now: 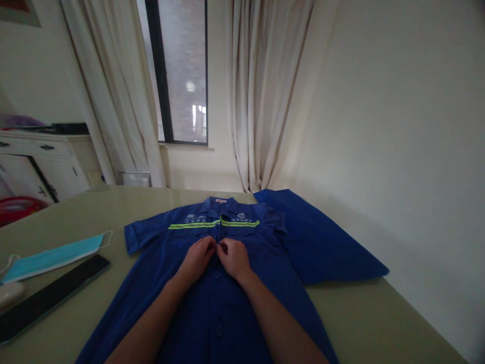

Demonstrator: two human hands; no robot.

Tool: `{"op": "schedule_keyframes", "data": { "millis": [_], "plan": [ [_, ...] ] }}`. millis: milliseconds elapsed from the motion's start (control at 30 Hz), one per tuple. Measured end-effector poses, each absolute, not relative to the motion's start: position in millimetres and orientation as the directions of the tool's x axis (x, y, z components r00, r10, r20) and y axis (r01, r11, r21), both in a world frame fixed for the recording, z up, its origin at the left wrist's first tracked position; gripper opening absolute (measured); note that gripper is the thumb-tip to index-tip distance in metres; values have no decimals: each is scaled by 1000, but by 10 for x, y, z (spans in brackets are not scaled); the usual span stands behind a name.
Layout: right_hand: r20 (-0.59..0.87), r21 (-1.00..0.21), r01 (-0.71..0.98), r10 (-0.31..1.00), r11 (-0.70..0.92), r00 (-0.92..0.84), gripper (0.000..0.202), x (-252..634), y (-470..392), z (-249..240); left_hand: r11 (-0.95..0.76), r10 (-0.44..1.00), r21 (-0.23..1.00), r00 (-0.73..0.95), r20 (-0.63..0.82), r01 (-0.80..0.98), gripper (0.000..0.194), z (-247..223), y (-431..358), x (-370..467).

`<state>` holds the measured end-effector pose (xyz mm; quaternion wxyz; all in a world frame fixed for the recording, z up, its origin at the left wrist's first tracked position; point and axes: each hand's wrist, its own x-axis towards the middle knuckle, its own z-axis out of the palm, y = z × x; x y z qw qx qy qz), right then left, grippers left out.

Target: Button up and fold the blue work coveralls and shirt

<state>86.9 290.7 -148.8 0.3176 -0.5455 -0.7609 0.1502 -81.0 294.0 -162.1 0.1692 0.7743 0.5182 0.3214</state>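
Both hands meet at the middle of the shirt front; the left hand (pixel 197 259) and the right hand (pixel 234 258) sit knuckle to knuckle, fingers curled in narrow and pinching the cloth of the placket between them, at what looks like a button, though the fingertips hide it; neither is nearer than the other, each coming in from its own side.

The blue work shirt (pixel 212 298) lies flat and face up on the table (pixel 379 323), right under the hands; its long axis runs from the near edge, where the hem falls out of view below the forearms, straight away to the far edge; the collar (pixel 222 203) points toward the far edge and the window; the yellow reflective stripe (pixel 214 223) crosses the chest just beyond the hands, and further buttons (pixel 219 331) show down the placket on the near side of them.

A second blue garment (pixel 322 242) lies spread toward the right edge, touching or tucked under the shirt's sleeve there; near the left edge, well apart, lie a light blue face mask (pixel 53 257) and a long dark flat object (pixel 49 296).
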Motion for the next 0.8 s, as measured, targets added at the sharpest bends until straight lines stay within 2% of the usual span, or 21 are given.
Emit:
{"op": "schedule_keyframes", "data": {
  "millis": [200, 367, 567, 733, 800],
  "plan": [
    [295, -646, 669, 929, 367, -225, 37, 905, 2946, -1489, -375, 927, 666, 249, 281, 645, 12, -1575, 2910, -838],
    [279, -676, 636, 928, 371, -245, 19, 916, 2995, -1537, -349, 934, 672, 188, 303, 654, 13, -1610, 2888, -813],
    [229, -667, 666, 942, 335, -245, 13, 896, 3010, -1565, -364, 924, 634, 179, 338, 683, 10, -1583, 2852, -812],
    [231, -621, 711, 943, 332, -239, 10, 878, 2973, -1563, -362, 928, 730, 144, 345, 580, 9, -1574, 2857, -797],
    [243, -606, 716, 938, 345, -246, 9, 878, 2961, -1555, -323, 943, 772, 121, 309, 547, 15, -1595, 2890, -803]
  ]
}}
